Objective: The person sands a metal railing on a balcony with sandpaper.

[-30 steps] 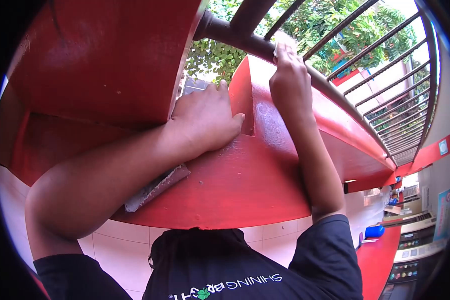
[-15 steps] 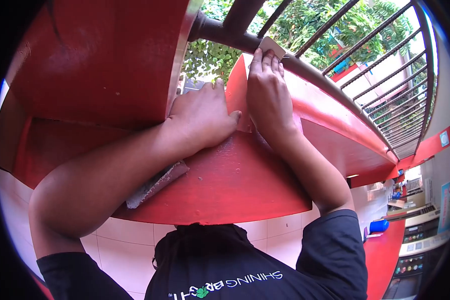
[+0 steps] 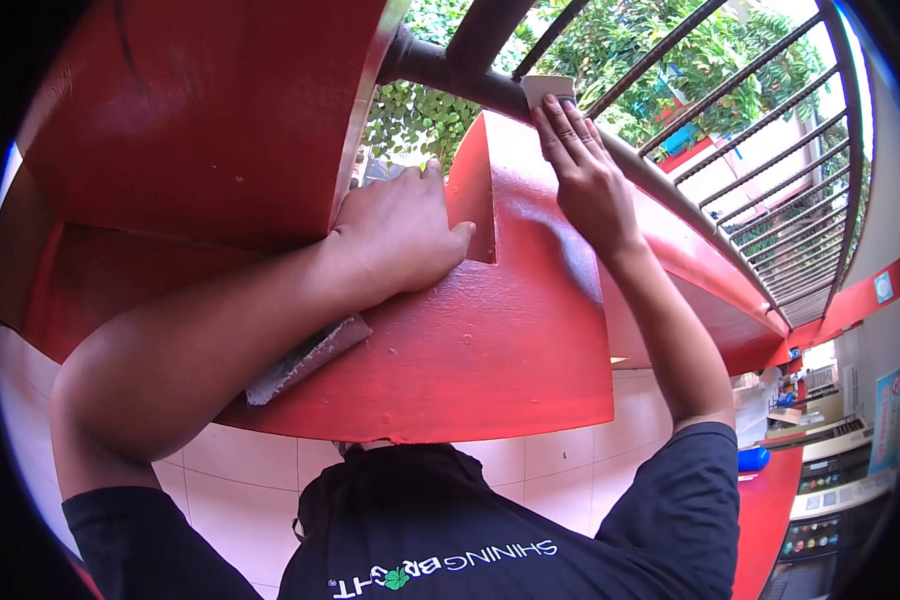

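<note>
My right hand (image 3: 595,185) reaches up to the dark railing pipe (image 3: 505,92), its fingers stretched over a small pale piece of sandpaper (image 3: 548,88) pressed against the pipe. Part of that piece sticks out past the fingertips. On the red ledge (image 3: 470,340), my left hand (image 3: 400,225) is bent over the far edge beside a notch. Its thumb lies on the red paint and its other fingers curl partly out of sight. Under my left forearm lies a bent, rough grey sheet (image 3: 310,355), partly hidden, that looks like sandpaper too.
A large red panel (image 3: 200,120) rises at the left, close to my left arm. Dark metal bars (image 3: 660,80) run along the upper right, with green leaves behind them. Pale floor tiles (image 3: 240,465) show below the ledge. Farther right stands a blue object (image 3: 753,459).
My right hand has moved to the right along the pipe with the sandpaper, which has turned, uncovering the ledge's notch corner. My left hand stays on the edge.
</note>
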{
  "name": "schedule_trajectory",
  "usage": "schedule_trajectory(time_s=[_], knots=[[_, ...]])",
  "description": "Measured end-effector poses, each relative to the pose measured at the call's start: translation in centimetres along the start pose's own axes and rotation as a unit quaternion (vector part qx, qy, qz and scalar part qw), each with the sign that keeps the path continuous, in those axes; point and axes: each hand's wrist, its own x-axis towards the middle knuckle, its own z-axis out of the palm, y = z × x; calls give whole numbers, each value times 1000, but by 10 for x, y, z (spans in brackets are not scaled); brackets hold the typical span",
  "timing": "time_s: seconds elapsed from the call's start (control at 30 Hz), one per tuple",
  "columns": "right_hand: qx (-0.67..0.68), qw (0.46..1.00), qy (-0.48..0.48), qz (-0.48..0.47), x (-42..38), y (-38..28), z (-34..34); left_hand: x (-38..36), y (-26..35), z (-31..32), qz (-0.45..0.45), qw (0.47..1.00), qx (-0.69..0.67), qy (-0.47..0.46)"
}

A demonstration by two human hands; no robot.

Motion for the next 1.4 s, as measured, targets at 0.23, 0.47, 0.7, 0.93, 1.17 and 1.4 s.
schedule_trajectory(time_s=[0.23,0.47,0.7,0.93,1.17,1.4], knots=[[-98,980,-34,-171,-19,62,4,0,-4,4,-4,1000,-4,19],[-57,974,-30,-216,1,65,8,2,-2,8,-16,999,-8,46],[-18,969,44,-243,28,67,16,10,9,8,-46,998,-11,29],[-80,964,5,-253,-31,110,19,8,7,4,-73,997,-11,4],[54,966,39,-248,38,56,16,4,6,2,-66,997,-27,21],[-53,966,34,-251,-11,100,21,13,13,6,-60,998,-10,4]])
